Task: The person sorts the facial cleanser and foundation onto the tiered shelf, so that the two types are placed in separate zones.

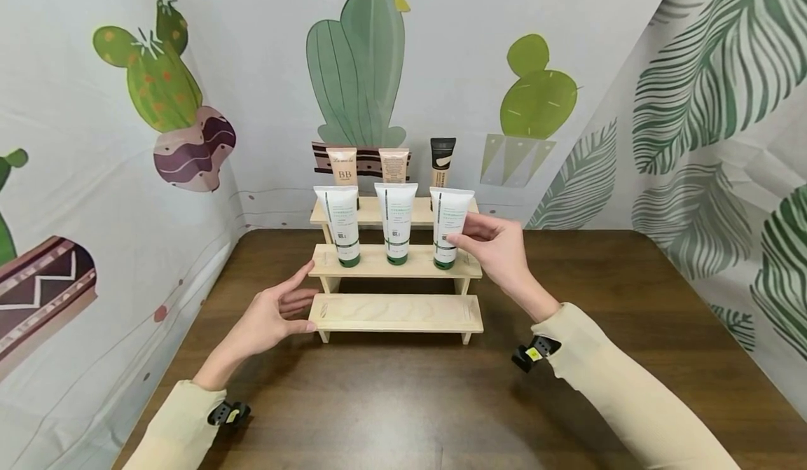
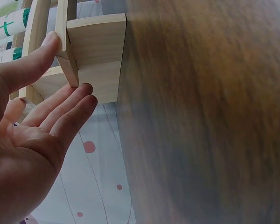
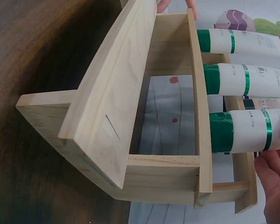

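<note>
A three-tier wooden display stand [image 1: 397, 314] stands on the table, its bottom shelf bare. Three white squeeze tubes with green caps stand cap-down along the middle shelf: a left tube [image 1: 340, 225], a middle tube [image 1: 396, 223] and a right tube [image 1: 451, 218]. My right hand [image 1: 498, 249] pinches the right tube between thumb and fingers, low on its side. At the stand's left end, my left hand [image 1: 267, 319] touches the shelf ends with fingers extended. In the left wrist view, its thumb [image 2: 35, 65] lies along a shelf edge.
On the top shelf behind stand a beige BB cream tube [image 1: 343, 165], a second beige tube [image 1: 394, 165] and a black-topped tube [image 1: 443, 158], partly hidden by the white ones. A cactus-print cloth [image 1: 454, 71] hangs behind the brown wooden table [image 1: 378, 400].
</note>
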The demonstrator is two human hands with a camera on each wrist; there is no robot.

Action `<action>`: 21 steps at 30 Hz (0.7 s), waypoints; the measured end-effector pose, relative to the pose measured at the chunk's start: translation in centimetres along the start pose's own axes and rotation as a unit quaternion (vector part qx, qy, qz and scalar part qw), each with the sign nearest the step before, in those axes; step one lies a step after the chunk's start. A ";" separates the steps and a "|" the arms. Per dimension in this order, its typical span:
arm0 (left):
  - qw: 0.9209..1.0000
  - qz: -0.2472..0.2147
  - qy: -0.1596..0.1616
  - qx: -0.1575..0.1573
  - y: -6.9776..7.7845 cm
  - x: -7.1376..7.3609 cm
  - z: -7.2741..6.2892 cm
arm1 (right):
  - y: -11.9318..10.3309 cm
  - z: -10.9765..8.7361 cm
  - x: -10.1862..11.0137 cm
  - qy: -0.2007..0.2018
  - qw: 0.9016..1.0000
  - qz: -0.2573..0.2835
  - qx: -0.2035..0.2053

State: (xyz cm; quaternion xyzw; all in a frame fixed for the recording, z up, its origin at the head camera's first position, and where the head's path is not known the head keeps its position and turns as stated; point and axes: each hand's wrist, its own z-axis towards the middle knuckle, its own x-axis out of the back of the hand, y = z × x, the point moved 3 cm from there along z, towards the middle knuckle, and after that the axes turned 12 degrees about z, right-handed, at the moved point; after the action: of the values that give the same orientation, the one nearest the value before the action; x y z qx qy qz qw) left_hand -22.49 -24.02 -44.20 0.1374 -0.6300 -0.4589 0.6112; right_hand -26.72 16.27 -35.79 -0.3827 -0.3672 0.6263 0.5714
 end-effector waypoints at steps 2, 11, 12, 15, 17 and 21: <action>1.000 0.001 0.002 0.000 0.1 0.1 0.0 | 0.1 0.2 -0.1 -0.001 1.000 0.003 0.002; 1.000 0.004 0.002 0.003 0.1 0.1 0.0 | 0.6 0.7 -0.2 -0.011 1.000 0.016 0.007; 1.000 0.004 0.002 0.003 0.0 0.1 0.0 | 0.6 0.7 -0.2 -0.012 1.000 0.017 0.007; 1.000 0.006 0.003 0.001 0.0 0.1 0.0 | 0.9 1.0 -0.1 -0.016 1.000 0.017 0.008; 1.000 0.006 0.003 0.002 0.0 0.0 0.0 | 1.0 1.0 -0.1 -0.020 1.000 0.018 0.008; 1.000 0.006 0.003 0.007 -0.2 0.0 -0.1 | 1.1 1.0 -0.2 -0.023 1.000 0.020 0.007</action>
State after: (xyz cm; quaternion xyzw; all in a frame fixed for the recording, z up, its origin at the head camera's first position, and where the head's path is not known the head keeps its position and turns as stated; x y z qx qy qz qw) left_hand -22.46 -24.14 -44.36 0.1394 -0.6320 -0.4500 0.6153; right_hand -28.08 15.97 -36.34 -0.3716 -0.3684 0.6484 0.5530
